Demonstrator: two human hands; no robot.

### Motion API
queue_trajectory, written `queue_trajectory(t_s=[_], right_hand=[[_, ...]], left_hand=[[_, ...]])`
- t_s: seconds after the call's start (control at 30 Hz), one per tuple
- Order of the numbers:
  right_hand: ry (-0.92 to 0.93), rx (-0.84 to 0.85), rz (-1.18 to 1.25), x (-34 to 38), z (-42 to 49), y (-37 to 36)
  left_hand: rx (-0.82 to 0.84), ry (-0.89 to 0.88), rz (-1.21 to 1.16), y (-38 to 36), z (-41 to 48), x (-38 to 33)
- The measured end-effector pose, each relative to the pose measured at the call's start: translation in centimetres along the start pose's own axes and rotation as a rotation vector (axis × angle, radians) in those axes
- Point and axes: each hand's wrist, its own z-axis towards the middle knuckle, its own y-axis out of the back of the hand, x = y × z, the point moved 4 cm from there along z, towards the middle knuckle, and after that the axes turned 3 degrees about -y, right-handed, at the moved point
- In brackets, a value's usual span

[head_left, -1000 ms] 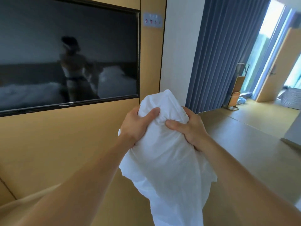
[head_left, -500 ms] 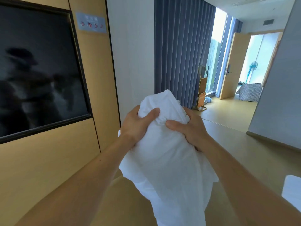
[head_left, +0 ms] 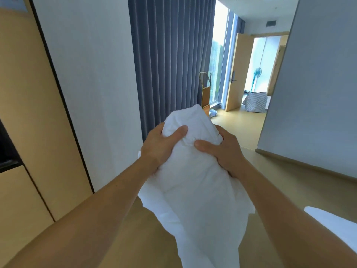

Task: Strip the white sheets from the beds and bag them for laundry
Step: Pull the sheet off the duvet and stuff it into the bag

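Observation:
A bunched white sheet (head_left: 193,190) hangs in front of me at chest height, its loose end trailing down out of frame. My left hand (head_left: 160,147) grips its upper left side, thumb pressed into the cloth. My right hand (head_left: 222,151) grips the upper right side the same way. A grey checked laundry bag (head_left: 256,102) stands on the floor beyond the open doorway, far ahead on the right. A white bed corner (head_left: 336,225) shows at the lower right edge.
A wood-panelled wall (head_left: 29,113) with a dark screen edge (head_left: 7,151) runs along the left. Blue curtains (head_left: 170,64) cover the window ahead. A luggage stand (head_left: 205,93) sits by the curtains, an open door (head_left: 234,74) and a standing fan (head_left: 256,74) beyond. A grey wall (head_left: 318,93) bounds the right.
The view has swung right: the screen slid off to the left, and the doorway, laundry bag and bed corner came into sight. Both hands keep the same grip on the sheet.

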Motion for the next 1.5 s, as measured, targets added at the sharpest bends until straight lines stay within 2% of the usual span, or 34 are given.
queue_trajectory(t_s=[0.5, 0.67, 0.93, 1.23, 1.5], right_hand=[[-0.085, -0.203, -0.030, -11.8, 23.0, 12.6], [-0.070, -0.239, -0.032, -17.1, 31.7, 18.6], [-0.063, -0.194, -0.066, -22.8, 46.8, 26.8], [-0.054, -0.179, -0.064, -29.8, 62.7, 29.6], [-0.049, -0.239, -0.070, -34.2, 78.3, 30.6]], left_hand=[[0.213, -0.044, -0.067, -21.3, 26.4, 6.1], [0.241, -0.043, -0.068, -30.2, 34.6, 7.5], [0.189, -0.005, -0.066, -40.9, 47.6, 8.7], [0.179, 0.008, -0.086, -48.5, 62.9, 13.5], [0.250, -0.025, -0.113, -53.9, 79.3, 17.0]])
